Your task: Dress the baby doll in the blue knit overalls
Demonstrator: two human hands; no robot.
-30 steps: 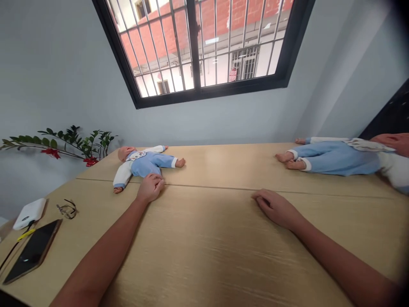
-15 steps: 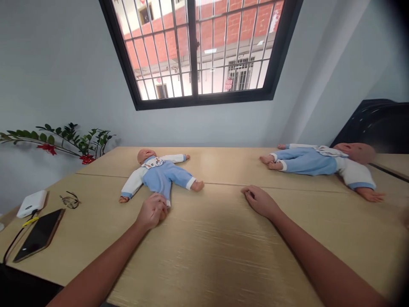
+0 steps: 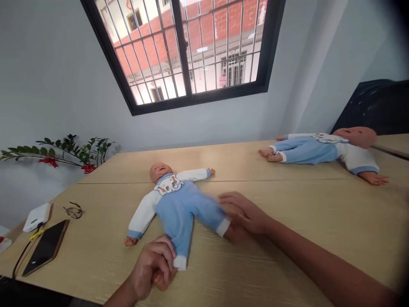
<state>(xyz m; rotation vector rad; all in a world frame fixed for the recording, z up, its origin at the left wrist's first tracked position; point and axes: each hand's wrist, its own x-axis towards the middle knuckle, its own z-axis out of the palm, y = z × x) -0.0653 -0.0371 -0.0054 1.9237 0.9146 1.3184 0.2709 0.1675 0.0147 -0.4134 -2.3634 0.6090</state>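
A baby doll (image 3: 179,204) in a blue and white outfit with an animal-face bib lies on its back on the table, head away from me. My left hand (image 3: 156,266) is closed around the foot of its nearer leg, just below the white cuff. My right hand (image 3: 247,213) is beside the doll's other foot, fingers stretched toward that leg and not wrapped around it. Blur there hides whether it touches the leg.
A second, similarly dressed doll (image 3: 313,149) lies at the far right of the wooden table (image 3: 111,200). On the left are glasses (image 3: 74,211), a phone (image 3: 46,247) and a white device (image 3: 37,216) with a cable. A plant (image 3: 86,149) stands beyond the table, below a barred window (image 3: 191,100).
The near doll has been pulled toward me by its foot, held in my left hand. My right hand has moved left and down, close to the other leg, its fingers now extended.
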